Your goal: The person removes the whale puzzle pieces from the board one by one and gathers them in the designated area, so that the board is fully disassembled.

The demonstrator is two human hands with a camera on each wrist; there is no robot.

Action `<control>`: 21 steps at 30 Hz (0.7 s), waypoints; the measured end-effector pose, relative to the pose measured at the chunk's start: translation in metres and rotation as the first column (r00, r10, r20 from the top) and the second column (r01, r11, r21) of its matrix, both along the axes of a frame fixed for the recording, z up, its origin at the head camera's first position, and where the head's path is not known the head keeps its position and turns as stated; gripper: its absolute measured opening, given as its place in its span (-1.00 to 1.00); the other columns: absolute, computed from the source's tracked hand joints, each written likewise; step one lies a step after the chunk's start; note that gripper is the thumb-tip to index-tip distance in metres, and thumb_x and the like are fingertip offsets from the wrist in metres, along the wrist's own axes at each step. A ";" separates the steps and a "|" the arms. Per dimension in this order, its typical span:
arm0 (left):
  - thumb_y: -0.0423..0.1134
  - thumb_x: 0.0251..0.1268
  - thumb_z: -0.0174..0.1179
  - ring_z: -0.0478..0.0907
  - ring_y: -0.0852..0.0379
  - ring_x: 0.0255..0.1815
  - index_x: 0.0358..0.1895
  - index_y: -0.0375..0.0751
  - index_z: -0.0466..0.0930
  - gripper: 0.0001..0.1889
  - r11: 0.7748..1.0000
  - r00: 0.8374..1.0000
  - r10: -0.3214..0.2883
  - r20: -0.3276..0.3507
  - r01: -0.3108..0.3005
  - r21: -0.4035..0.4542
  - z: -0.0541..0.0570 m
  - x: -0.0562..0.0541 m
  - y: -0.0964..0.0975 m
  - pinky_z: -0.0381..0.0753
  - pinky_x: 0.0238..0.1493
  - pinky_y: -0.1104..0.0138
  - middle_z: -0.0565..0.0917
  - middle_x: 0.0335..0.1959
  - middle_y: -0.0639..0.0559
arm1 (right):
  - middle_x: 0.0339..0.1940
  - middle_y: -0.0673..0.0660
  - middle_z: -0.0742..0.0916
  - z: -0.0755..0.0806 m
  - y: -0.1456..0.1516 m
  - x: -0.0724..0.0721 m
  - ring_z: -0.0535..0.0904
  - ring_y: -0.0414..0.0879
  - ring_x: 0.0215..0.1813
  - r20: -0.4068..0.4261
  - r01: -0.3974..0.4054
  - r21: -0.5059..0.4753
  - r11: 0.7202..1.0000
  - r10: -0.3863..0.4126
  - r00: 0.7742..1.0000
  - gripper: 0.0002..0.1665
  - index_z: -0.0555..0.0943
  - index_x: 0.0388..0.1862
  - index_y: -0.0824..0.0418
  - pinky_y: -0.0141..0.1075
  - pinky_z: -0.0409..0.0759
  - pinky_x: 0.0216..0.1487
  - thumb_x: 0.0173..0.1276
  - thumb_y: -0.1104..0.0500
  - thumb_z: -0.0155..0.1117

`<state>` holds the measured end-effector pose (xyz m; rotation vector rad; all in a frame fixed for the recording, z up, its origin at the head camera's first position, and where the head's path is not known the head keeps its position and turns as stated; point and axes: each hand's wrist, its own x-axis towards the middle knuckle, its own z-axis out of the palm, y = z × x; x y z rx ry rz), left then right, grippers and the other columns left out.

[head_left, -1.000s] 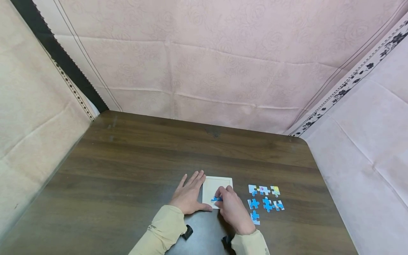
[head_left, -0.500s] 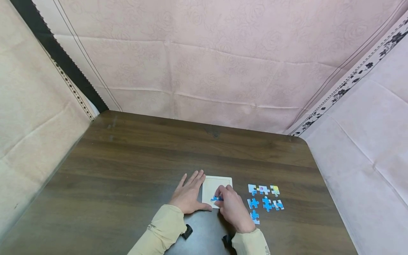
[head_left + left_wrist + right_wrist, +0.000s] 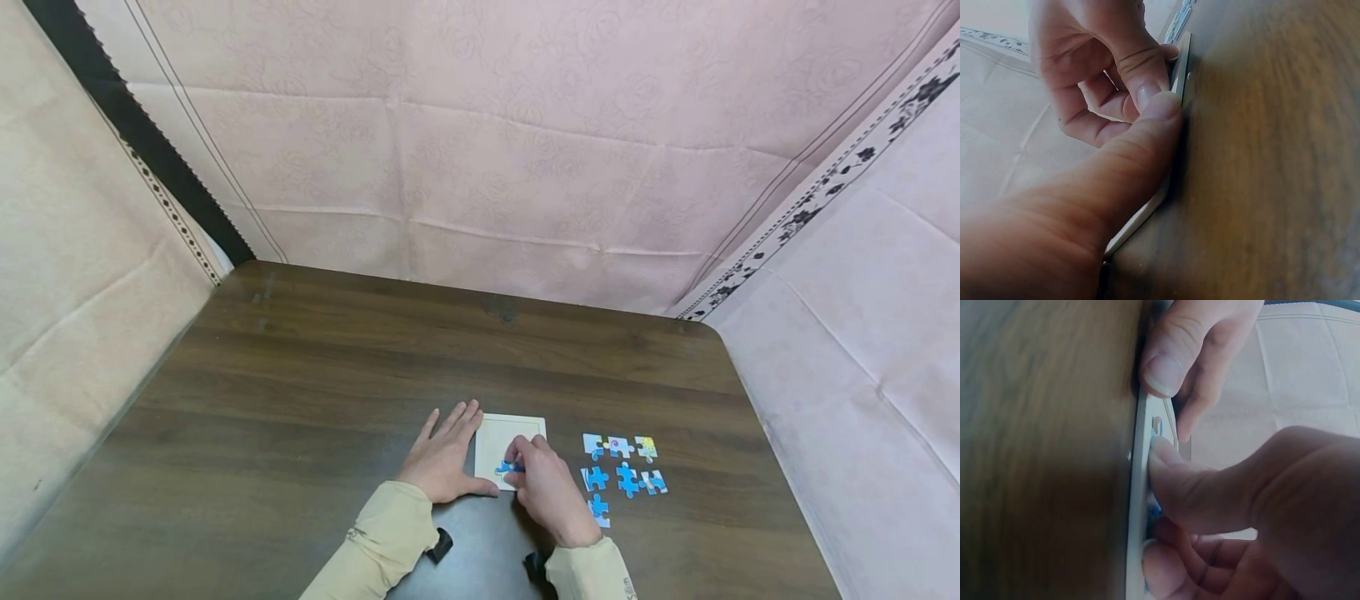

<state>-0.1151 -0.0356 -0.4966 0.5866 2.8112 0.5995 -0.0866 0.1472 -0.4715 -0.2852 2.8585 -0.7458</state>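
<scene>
A white square puzzle board (image 3: pixel 510 429) lies near the table's front. My left hand (image 3: pixel 441 460) rests spread at its left side, fingers straight, with the thumb along the near edge; the left wrist view shows that thumb (image 3: pixel 1132 156) against the rim. Over the board's lower right, my right hand (image 3: pixel 551 492) pinches a blue jigsaw piece (image 3: pixel 505 467) with curled fingers, low against the board's surface. In the right wrist view the right thumb (image 3: pixel 1188 487) presses down on the board, with bits of blue showing beside it and most of the piece hidden.
Several loose jigsaw pieces, among them a yellow-printed one (image 3: pixel 646 448) and a blue one (image 3: pixel 627 480), lie in rows right of the board. The brown wooden table (image 3: pixel 337 350) is bordered by pale patterned cloth (image 3: pixel 480 167) at the back and both sides.
</scene>
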 end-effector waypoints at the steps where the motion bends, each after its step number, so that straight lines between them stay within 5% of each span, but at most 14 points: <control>1: 0.47 -0.15 0.30 -0.10 0.02 0.57 0.53 -0.13 0.08 0.20 1.000 1.000 0.000 0.000 0.000 0.000 0.000 0.000 0.000 -0.27 0.50 -0.06 0.02 0.57 0.00 | -0.37 0.04 0.51 0.000 0.000 0.000 0.47 -0.16 -0.42 0.001 -0.001 -0.001 1.000 0.001 1.000 -0.72 0.55 -0.21 0.12 -0.23 0.70 -0.22 0.18 0.32 0.45; 21: 0.49 -0.15 0.29 -0.11 0.02 0.57 0.53 -0.13 0.08 0.20 1.000 1.000 -0.001 0.001 0.001 0.005 -0.002 -0.001 0.000 -0.27 0.50 -0.05 0.02 0.57 0.00 | -0.33 0.06 0.47 0.000 0.000 0.001 0.47 -0.15 -0.43 0.011 0.011 0.005 1.000 -0.011 1.000 -0.70 0.54 -0.20 0.12 -0.24 0.70 -0.23 0.17 0.33 0.45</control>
